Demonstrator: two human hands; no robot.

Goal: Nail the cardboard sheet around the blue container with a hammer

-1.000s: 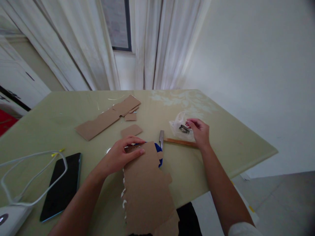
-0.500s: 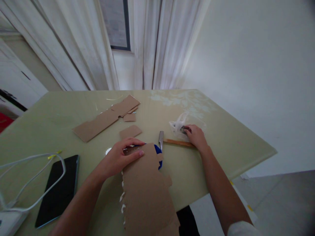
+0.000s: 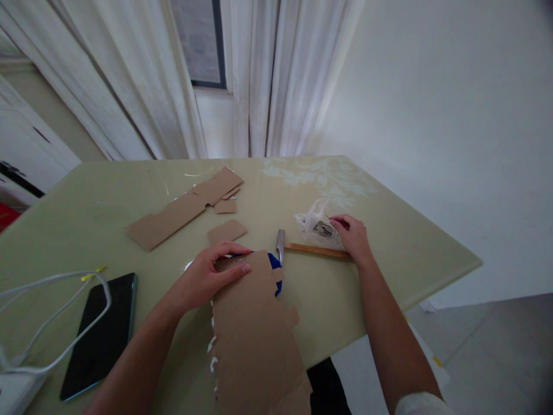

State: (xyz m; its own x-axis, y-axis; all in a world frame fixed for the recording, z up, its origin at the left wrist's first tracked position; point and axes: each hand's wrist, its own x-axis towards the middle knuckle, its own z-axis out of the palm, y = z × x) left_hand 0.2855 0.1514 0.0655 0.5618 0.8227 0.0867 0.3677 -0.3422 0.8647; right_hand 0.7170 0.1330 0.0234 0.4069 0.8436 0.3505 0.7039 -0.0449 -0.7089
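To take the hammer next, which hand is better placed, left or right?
Probably the right hand: the hammer lies close to it, handle towards it, while the left hand holds the cardboard.

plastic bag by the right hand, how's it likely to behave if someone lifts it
The plastic bag is probably floppy, since its thin, see-through film is crumpled. It would likely sag under the slender pieces bunched in it. Those look metallic, so it may feel heavy for its size.

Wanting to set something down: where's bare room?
The pale green table is bare right of the right hand and between the translucent plastic bag and the far edge. Crowded: around the left hand, brown cardboard sheet and wooden-handled hammer.
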